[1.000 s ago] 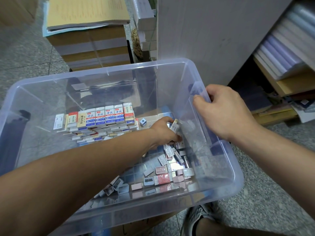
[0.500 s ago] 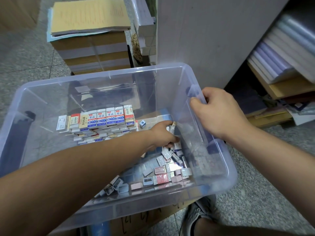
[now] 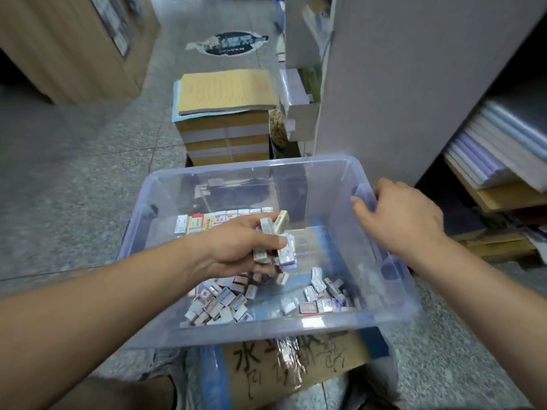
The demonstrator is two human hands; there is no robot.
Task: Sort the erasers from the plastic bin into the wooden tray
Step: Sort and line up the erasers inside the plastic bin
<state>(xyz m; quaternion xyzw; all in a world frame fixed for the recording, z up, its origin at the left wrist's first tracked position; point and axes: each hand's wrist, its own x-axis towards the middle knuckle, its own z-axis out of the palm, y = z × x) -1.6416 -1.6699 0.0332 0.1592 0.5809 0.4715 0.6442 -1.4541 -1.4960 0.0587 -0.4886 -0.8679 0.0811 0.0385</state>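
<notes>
A clear plastic bin (image 3: 396, 303) sits in front of me on a cardboard box. My left hand (image 3: 236, 247) is raised inside it and grips a handful of small wrapped erasers (image 3: 279, 238). Loose erasers (image 3: 225, 303) lie scattered on the bin's floor, and a neat row of erasers (image 3: 207, 221) stands along its far side, partly hidden behind my hand. My right hand (image 3: 399, 217) holds the bin's right rim, fingers curled over the edge. No wooden tray is in view.
A cardboard box (image 3: 290, 368) with black writing lies under the bin. A stack of paper packs (image 3: 225, 125) stands on the speckled floor behind it. A grey cabinet side (image 3: 399, 84) and shelves of stacked sheets (image 3: 500, 155) are at the right.
My left hand has lifted out of the loose pile with a handful of erasers. The view has tilted up, showing more floor. My right hand stays on the bin's rim.
</notes>
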